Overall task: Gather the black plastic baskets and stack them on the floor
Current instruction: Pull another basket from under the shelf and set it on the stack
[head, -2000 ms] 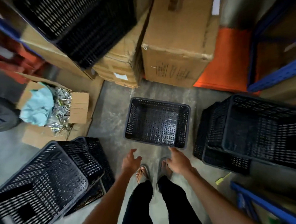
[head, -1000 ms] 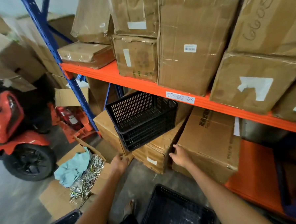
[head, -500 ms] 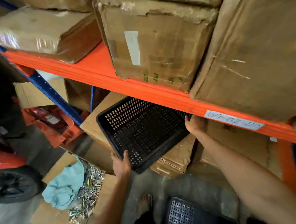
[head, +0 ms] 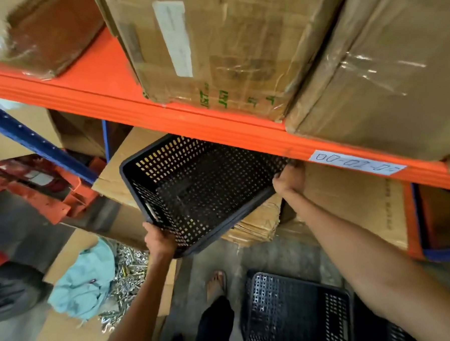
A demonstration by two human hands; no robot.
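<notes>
A black perforated plastic basket [head: 201,189] lies tilted on stacked cardboard boxes, tucked under the orange shelf beam [head: 216,126]. My left hand [head: 158,240] grips its near lower rim, fingers curled over the edge. My right hand [head: 289,180] grips the far right corner of the rim, just below the beam. A second black basket [head: 296,312] stands on the concrete floor at the bottom right, beside my foot [head: 216,284].
Large cardboard boxes [head: 225,47] load the shelf above. An open carton with a teal cloth [head: 86,282] and loose metal screws sits at lower left. A blue rack upright [head: 32,140], red machine parts and a tyre [head: 14,293] stand at left.
I went from standing over the floor basket to leaning in at the shelf. Both hands reached up and took hold of the tilted basket's rim; the view has moved closer.
</notes>
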